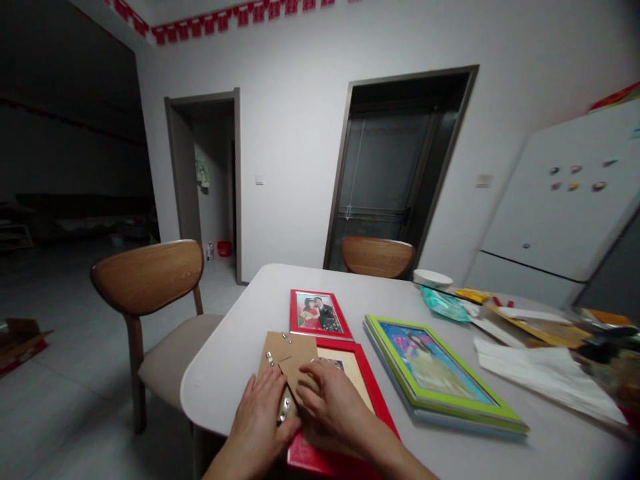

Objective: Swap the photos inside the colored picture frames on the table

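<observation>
A brown backing board (287, 350) with small metal clips along its edges lies over the left part of a red picture frame (370, 373). My left hand (260, 407) rests on the board with its fingers laid out and its thumb apart, close to a metal clip. Beside it, my right hand (333, 397) bends its fingers over the board's right part; its fingertips and whatever they may grip are partly hidden. Pale, cream-coloured backing shows inside the red frame. Just beyond lies a smaller red frame (320, 313) with a photo of two people.
To the right are stacked frames, a green one (440, 367) on top. Farther right lie white paper (545, 380), a teal packet (445, 303), a white bowl (433, 279) and cardboard pieces. Wooden chairs stand left (150, 273) and behind (377, 257) the white table (220, 373).
</observation>
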The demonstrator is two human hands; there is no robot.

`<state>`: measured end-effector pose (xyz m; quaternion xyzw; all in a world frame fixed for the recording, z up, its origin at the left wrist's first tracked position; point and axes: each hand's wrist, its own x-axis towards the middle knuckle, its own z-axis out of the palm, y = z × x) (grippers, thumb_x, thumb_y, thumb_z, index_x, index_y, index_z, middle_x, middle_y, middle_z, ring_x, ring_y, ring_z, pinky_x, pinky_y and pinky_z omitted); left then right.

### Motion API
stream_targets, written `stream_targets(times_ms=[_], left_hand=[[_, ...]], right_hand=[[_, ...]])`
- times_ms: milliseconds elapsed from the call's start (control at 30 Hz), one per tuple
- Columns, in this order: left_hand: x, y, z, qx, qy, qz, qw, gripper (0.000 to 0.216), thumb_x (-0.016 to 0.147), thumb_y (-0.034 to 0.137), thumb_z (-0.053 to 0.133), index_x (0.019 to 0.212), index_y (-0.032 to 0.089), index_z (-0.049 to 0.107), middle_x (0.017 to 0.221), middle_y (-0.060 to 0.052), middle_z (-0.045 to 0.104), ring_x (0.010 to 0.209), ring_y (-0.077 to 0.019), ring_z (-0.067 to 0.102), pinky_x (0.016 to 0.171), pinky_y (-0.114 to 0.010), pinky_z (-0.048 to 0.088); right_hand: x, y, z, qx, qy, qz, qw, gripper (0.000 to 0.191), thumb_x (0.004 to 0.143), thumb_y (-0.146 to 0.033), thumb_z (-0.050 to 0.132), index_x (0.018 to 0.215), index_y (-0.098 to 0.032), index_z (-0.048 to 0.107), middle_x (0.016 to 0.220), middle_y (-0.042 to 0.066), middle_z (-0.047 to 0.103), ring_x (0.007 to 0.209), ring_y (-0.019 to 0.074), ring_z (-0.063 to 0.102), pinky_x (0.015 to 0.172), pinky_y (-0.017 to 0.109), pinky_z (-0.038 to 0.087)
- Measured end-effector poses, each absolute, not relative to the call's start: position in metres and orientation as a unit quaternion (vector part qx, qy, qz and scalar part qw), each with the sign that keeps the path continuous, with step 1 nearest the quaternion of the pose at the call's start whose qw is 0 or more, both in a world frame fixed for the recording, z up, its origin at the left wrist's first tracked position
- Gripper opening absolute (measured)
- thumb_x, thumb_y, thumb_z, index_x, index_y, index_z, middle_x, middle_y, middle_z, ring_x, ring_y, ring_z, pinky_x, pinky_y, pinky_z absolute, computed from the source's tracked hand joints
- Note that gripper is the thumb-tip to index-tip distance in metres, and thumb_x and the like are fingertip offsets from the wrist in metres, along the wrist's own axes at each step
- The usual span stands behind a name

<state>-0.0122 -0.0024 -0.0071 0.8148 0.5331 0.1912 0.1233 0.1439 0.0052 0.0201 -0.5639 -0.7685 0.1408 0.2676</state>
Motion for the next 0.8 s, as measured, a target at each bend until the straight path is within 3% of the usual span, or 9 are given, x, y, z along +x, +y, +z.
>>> stream_targets(times_ms=[133, 500, 800], left_hand=[[-0.011, -0.005, -0.009, 0.822, 0.525, 0.184, 0.122, 0.053, 0.069, 0.028, 0.049, 0.118, 0.01, 0.044, 0.128, -0.013, 0.039, 0.12, -0.0237, 0.032, 0.1, -0.045, 0.021], [-0.003, -0.006, -0.021, 0.821, 0.51, 0.215, 0.137, 0.052, 0.07, 0.026, 0.047, 0.12, 0.011, 0.041, 0.129, -0.012, 0.036, 0.12, -0.023, 0.031, 0.099, -0.044, 0.023], [-0.004, -0.005, -0.016, 0.818, 0.515, 0.213, 0.143, 0.05, 0.071, 0.028, 0.046, 0.119, 0.013, 0.043, 0.128, -0.011, 0.039, 0.119, -0.0234, 0.033, 0.099, -0.045, 0.024]], right_hand=[[0.172, 0.001, 0.024, -0.592, -0.75, 0.107, 0.277, 0.032, 0.073, -0.029, 0.044, 0.099, -0.016, 0.058, 0.102, 0.01, 0.057, 0.096, 0.0198, 0.05, 0.084, 0.029, 0.035], [0.228, -0.017, -0.025, -0.712, -0.677, 0.022, 0.184, 0.046, 0.072, -0.031, 0.041, 0.111, -0.008, 0.05, 0.116, 0.016, 0.049, 0.105, 0.0263, 0.045, 0.09, 0.037, 0.033], [0.235, -0.01, -0.022, -0.706, -0.689, 0.02, 0.161, 0.045, 0.07, -0.016, 0.036, 0.113, -0.009, 0.048, 0.101, 0.014, 0.058, 0.093, 0.0218, 0.052, 0.084, 0.032, 0.037]])
